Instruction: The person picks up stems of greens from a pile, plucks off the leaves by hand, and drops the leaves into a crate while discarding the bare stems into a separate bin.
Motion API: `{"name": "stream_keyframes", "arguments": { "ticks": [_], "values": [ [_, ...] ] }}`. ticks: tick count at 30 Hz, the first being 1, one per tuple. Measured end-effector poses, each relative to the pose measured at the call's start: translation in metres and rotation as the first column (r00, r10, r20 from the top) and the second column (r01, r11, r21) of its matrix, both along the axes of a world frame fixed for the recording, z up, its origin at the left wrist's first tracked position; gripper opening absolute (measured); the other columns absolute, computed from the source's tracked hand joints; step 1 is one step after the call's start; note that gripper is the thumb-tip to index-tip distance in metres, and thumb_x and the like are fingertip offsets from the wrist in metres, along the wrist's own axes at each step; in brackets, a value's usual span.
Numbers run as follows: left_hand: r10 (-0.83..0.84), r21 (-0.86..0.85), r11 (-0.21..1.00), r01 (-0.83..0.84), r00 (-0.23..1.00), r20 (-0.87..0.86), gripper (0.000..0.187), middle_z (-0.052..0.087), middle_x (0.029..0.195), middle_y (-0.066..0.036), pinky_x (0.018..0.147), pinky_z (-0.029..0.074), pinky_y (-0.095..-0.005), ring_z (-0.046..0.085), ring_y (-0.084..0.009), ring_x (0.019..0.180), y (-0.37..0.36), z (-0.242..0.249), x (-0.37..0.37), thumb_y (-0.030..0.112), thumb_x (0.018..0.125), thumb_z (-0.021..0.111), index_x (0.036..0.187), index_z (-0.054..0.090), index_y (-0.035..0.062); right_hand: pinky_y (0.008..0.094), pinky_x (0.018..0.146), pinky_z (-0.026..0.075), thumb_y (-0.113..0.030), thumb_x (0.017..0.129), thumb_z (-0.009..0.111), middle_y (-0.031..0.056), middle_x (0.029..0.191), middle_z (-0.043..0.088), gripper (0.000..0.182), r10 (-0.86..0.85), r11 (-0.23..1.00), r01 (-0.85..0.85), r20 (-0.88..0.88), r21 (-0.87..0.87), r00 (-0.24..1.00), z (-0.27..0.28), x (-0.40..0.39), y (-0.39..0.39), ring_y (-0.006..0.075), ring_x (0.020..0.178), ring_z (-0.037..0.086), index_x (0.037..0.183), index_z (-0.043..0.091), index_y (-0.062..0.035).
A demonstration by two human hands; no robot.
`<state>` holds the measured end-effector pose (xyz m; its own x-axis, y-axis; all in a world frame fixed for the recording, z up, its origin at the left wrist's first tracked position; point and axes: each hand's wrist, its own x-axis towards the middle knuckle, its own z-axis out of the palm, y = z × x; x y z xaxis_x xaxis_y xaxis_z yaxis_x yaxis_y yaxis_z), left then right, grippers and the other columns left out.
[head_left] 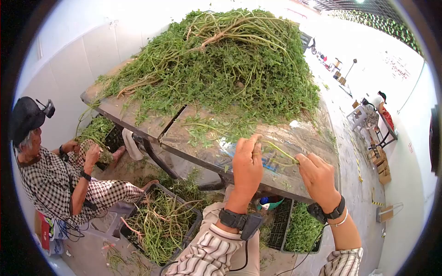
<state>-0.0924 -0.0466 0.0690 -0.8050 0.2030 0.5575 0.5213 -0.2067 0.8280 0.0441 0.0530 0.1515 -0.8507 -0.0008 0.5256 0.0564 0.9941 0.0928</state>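
Over the front edge of the wooden table, my left hand has its fingers pressed together near one end of a thin green stem. My right hand pinches the stem's other end between thumb and fingers. What the left fingertips hold is too small to make out. Loose leafy sprigs lie just behind my left hand. A large heap of green leafy plants covers the back of the table, with long bare stems on top.
A crate of stripped stems stands on the floor at lower left, and a crate of leaves below the table. A co-worker sits at left, handling greens. Another person is far right.
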Motion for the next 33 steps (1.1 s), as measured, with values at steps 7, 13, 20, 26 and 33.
{"name": "stream_keyframes", "arguments": {
  "ticks": [7, 13, 20, 26, 33],
  "values": [
    [0.035, 0.085, 0.996, -0.040, 0.997, 0.065, 0.015, 0.048, 0.075, -0.003, 0.055, 0.038, -0.0263, 0.044, -0.0120, 0.063, 0.006, -0.006, -0.001, 0.011, 0.090, 0.050, 0.099, 0.057, 0.0005, 0.0333, 0.050, 0.043, -0.004, 0.077, 0.057, 0.0087, 0.065, 0.046, 0.019, 0.010, 0.994, -0.006, 0.039, -0.109, 0.999, -0.002, 0.004, -0.013, 0.0248, 0.059, 0.053, 0.097, 0.057, -0.0048],
    [-0.295, 0.377, 0.921, 0.103, 0.815, 0.499, 0.013, 0.043, 0.064, 0.005, 0.044, 0.027, -0.0186, 0.034, -0.0024, 0.051, 0.003, -0.004, 0.003, 0.015, 0.090, 0.051, 0.096, 0.057, 0.0061, 0.0368, 0.052, 0.043, -0.006, 0.080, 0.055, 0.0118, 0.069, 0.051, 0.017, 0.062, 0.937, -0.052, 0.019, -0.344, 0.998, -0.024, 0.002, -0.017, 0.0289, 0.060, 0.054, 0.096, 0.057, -0.0025],
    [-0.549, 0.688, 0.725, 0.033, 0.630, 0.549, 0.011, 0.037, 0.064, 0.005, 0.043, 0.026, -0.0199, 0.032, -0.0041, 0.051, -0.016, -0.007, -0.023, 0.016, 0.091, 0.050, 0.095, 0.055, 0.0080, 0.0294, 0.051, 0.042, -0.011, 0.085, 0.051, 0.0093, 0.071, 0.059, 0.024, -0.132, 0.603, 0.102, 0.027, -0.791, 0.991, -0.038, 0.044, 0.008, 0.0178, 0.056, 0.053, 0.107, 0.052, -0.0014],
    [-0.478, 0.602, 0.798, 0.005, 0.613, 0.629, 0.015, 0.037, 0.067, 0.005, 0.045, 0.029, -0.0219, 0.034, -0.0048, 0.055, -0.014, -0.005, -0.017, 0.021, 0.094, 0.044, 0.094, 0.054, 0.0094, 0.0204, 0.037, 0.031, -0.013, 0.087, 0.048, 0.0028, 0.059, 0.055, 0.015, -0.492, 0.152, 0.115, 0.026, -0.982, 0.870, -0.043, 0.097, 0.061, 0.0061, 0.039, 0.038, 0.098, 0.049, -0.0031],
    [-0.484, 0.635, 0.770, -0.061, 0.592, 0.644, 0.015, 0.042, 0.073, 0.003, 0.047, 0.030, -0.0242, 0.034, -0.0070, 0.057, -0.015, -0.001, -0.017, 0.023, 0.094, 0.044, 0.089, 0.051, 0.0116, 0.0192, 0.035, 0.030, -0.016, 0.086, 0.052, 0.0000, 0.061, 0.054, 0.015, -0.577, 0.089, 0.226, 0.134, -0.970, 0.806, -0.070, 0.139, 0.132, 0.0035, 0.040, 0.039, 0.077, 0.054, -0.0056]
  ]
}}
